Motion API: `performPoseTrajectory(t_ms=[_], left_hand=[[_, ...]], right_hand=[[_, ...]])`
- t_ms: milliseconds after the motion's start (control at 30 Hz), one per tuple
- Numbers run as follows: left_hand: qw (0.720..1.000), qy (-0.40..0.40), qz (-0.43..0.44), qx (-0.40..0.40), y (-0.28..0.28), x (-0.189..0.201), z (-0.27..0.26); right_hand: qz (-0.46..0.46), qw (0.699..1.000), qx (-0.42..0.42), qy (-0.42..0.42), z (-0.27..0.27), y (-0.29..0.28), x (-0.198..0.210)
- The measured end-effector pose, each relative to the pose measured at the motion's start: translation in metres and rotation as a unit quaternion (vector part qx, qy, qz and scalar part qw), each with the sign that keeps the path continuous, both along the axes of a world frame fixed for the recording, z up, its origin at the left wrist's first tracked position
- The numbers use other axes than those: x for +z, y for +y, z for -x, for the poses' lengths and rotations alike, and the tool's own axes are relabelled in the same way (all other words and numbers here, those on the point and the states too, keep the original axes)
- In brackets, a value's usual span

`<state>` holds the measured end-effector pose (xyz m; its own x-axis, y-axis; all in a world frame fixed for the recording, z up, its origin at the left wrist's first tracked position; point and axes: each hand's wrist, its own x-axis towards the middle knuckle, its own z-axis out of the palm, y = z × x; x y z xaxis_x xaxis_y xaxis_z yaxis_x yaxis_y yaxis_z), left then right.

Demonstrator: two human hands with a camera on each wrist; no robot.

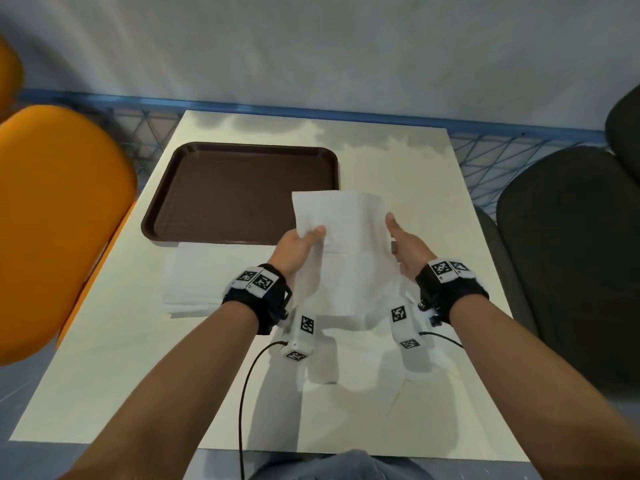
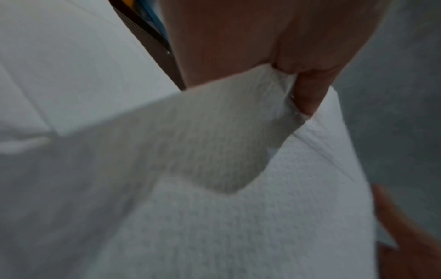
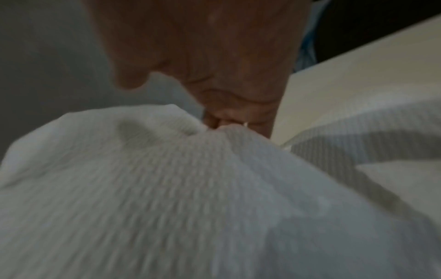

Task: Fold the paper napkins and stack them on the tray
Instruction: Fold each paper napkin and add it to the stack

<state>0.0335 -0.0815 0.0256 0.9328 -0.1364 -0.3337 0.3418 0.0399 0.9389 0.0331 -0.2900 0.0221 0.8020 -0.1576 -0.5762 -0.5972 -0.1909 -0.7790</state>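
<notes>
A white paper napkin point(image 1: 343, 237) is held up off the table between both hands, its top edge over the near right corner of the brown tray point(image 1: 214, 188). My left hand point(image 1: 301, 242) pinches the napkin's left edge, thumb on top; the left wrist view shows that pinch on the napkin point(image 2: 226, 151). My right hand point(image 1: 403, 244) holds the right edge, and the right wrist view shows its fingertips point(image 3: 224, 120) pinching a gathered bit of napkin point(image 3: 190, 188). The tray holds nothing. A pile of flat white napkins point(image 1: 197, 278) lies on the table just in front of the tray.
The cream table point(image 1: 433, 209) has an orange chair point(image 1: 59, 216) at its left and a dark chair point(image 1: 571, 254) at its right. A blue mesh rail point(image 1: 512, 150) runs behind the table. A black cable point(image 1: 249, 393) hangs from the left wrist camera.
</notes>
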Motion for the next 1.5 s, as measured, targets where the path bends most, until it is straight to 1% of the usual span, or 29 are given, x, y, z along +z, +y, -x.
performPoseTrajectory(t_ms=[67,133,200,267,333,400,467,567,633,700,767,833,900,967,1033,1067,1133,1200,1233,1267,1300,1333,1367,1400,1433,1500], left_hand=[[1.000,0.009,-0.014,0.008,0.005,-0.003,0.002],[1.000,0.013,-0.023,0.004,0.009,-0.004,0.007],[1.000,0.005,-0.018,-0.014,0.014,-0.006,0.011],[0.999,0.002,-0.012,-0.036,0.020,-0.010,0.014],[0.999,-0.003,-0.030,-0.043,0.022,-0.009,0.015],[0.999,-0.018,-0.043,-0.023,0.022,-0.006,0.015],[0.999,-0.023,-0.026,0.000,0.022,-0.003,0.015],[1.000,-0.019,-0.008,0.007,0.023,-0.003,0.013],[0.999,-0.041,-0.029,0.002,0.025,-0.005,0.012],[0.995,-0.074,-0.060,-0.036,0.029,-0.008,0.012],[0.988,-0.084,-0.090,-0.091,0.031,-0.007,0.014],[0.983,-0.074,-0.097,-0.134,0.033,-0.004,0.018],[0.974,-0.084,-0.133,-0.163,0.034,-0.006,0.019],[0.958,-0.095,-0.193,-0.192,0.038,-0.012,0.017],[0.945,-0.076,-0.226,-0.224,0.040,-0.014,0.017],[0.946,-0.060,-0.219,-0.232,0.040,-0.015,0.017],[0.957,-0.031,-0.176,-0.227,0.039,-0.010,0.021],[0.973,-0.003,-0.104,-0.205,0.035,-0.007,0.022],[0.979,0.009,-0.074,-0.189,0.032,-0.008,0.023],[0.982,0.015,-0.068,-0.174,0.028,-0.008,0.025],[0.982,0.006,-0.098,-0.163,0.025,-0.012,0.025],[0.975,-0.018,-0.151,-0.161,0.021,-0.016,0.026],[0.963,-0.045,-0.209,-0.167,0.018,-0.023,0.026],[0.948,-0.064,-0.258,-0.175,0.016,-0.031,0.026],[0.935,-0.075,-0.297,-0.180,0.012,-0.037,0.027],[0.911,-0.088,-0.362,-0.179,0.005,-0.047,0.031]], right_hand=[[-0.058,0.996,0.012,-0.061,0.010,0.002,0.001],[-0.081,0.991,0.027,-0.101,0.015,0.002,0.004],[-0.062,0.989,0.014,-0.135,0.015,-0.001,0.005],[-0.036,0.987,-0.018,-0.155,0.015,-0.004,0.005],[-0.034,0.985,-0.038,-0.166,0.018,-0.007,0.007],[-0.037,0.984,-0.017,-0.174,0.022,-0.009,0.012],[-0.018,0.984,0.020,-0.175,0.024,-0.012,0.015],[0.063,0.982,0.049,-0.171,0.028,-0.013,0.022],[0.088,0.977,0.046,-0.188,0.028,-0.014,0.023],[0.078,0.976,0.030,-0.203,0.030,-0.014,0.026],[0.050,0.975,0.043,-0.214,0.033,-0.017,0.024],[0.060,0.973,0.079,-0.209,0.038,-0.023,0.021],[0.066,0.974,0.090,-0.195,0.041,-0.030,0.016],[0.033,0.983,0.063,-0.169,0.044,-0.033,0.012],[-0.001,0.990,0.022,-0.140,0.047,-0.032,0.011],[-0.003,0.992,0.007,-0.126,0.047,-0.031,0.011],[-0.014,0.994,-0.026,-0.108,0.049,-0.029,0.014],[-0.085,0.989,-0.073,-0.092,0.052,-0.030,0.014],[-0.105,0.986,-0.096,-0.081,0.053,-0.030,0.013],[-0.107,0.986,-0.107,-0.075,0.054,-0.030,0.010],[-0.061,0.992,-0.088,-0.067,0.054,-0.031,0.006],[0.027,0.997,-0.043,-0.061,0.055,-0.031,0.003],[0.137,0.989,0.016,-0.054,0.056,-0.031,-0.003],[0.212,0.973,0.071,-0.052,0.059,-0.030,-0.007],[0.249,0.960,0.115,-0.053,0.061,-0.030,-0.014],[0.256,0.952,0.158,-0.055,0.067,-0.028,-0.026]])
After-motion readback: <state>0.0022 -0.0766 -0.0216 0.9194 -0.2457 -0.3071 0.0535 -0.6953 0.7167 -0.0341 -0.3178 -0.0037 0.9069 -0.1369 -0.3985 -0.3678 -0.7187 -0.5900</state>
